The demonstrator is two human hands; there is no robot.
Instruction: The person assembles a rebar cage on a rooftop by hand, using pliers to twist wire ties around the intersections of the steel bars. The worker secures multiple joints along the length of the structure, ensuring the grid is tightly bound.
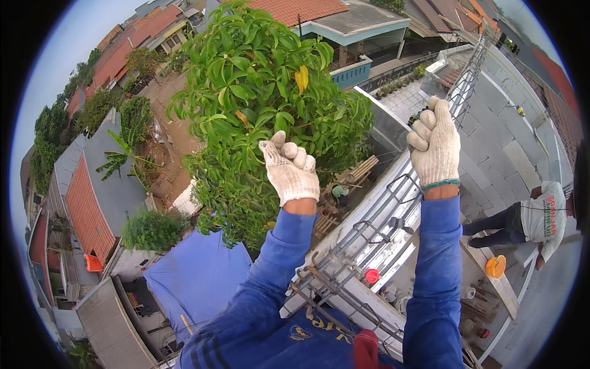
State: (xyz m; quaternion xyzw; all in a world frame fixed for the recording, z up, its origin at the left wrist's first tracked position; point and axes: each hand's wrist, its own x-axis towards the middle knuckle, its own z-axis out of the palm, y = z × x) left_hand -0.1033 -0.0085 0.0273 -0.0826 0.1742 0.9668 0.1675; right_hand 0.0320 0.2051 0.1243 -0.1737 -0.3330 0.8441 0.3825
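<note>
**Curled Tight, Up High**

The left hand (291, 169) and right hand (436, 144) hang raised, each grip closed in on itself; whether either hides something thin, one cannot tell. Knit gloves (295, 184) likely guard against rough metal. Between the blue sleeves (433, 264), a steel reinforcement cage (326, 275) of long bars and squared loops lies along the wall (362, 207), which probably bears its weight. Flat grey blocks (485, 144) stand right, glossy leaves (258, 111) left.

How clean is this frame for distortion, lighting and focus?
Head view: strong fisheye distortion, the grey block wall bowing toward the right rim, with bluish fringing against the black surround; head view: diffuse-looking daylight, no hard shadows standing out; head view: left hand and right hand fairly sharp, distant red roofs softer.
</note>
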